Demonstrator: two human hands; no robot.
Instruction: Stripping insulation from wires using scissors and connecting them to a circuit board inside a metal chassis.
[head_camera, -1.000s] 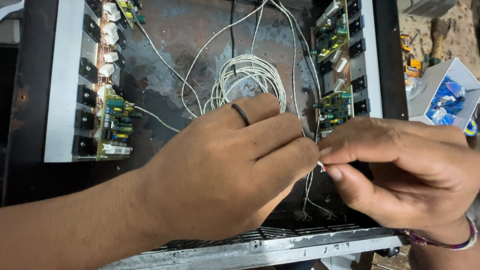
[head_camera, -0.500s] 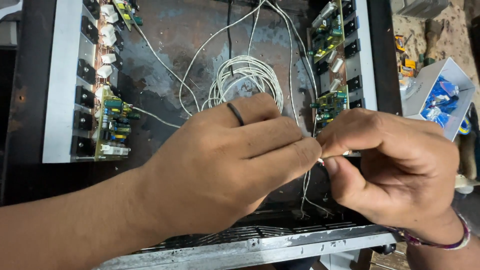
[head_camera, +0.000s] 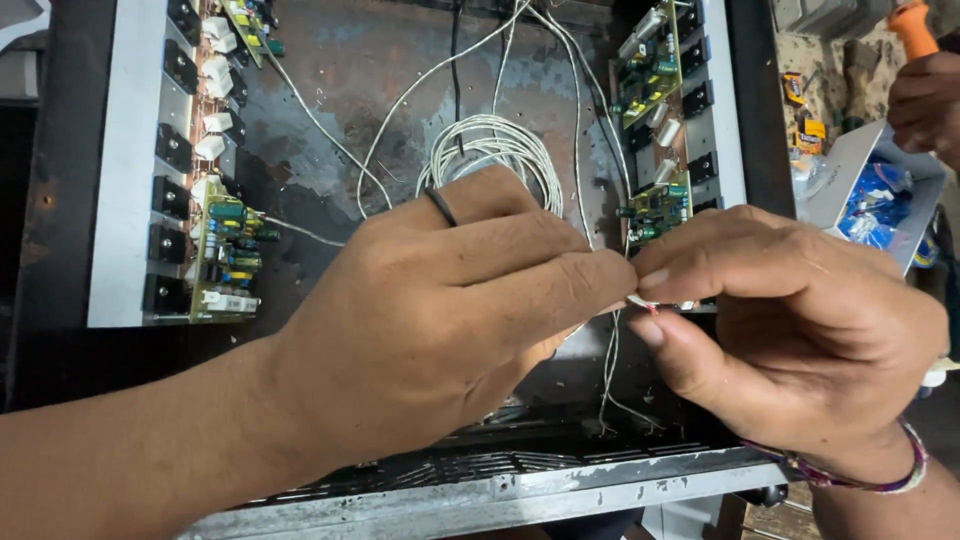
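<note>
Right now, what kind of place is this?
Probably an electronics repair bench. An open metal chassis holds circuit boards and a coil of white wire, and the left hand and right hand pinch a wire end.

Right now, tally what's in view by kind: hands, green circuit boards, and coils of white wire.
Hands: 3, the left hand, the right hand, another person's hand
Green circuit boards: 3
Coiled white wire bundle: 1
Total: 7
</note>
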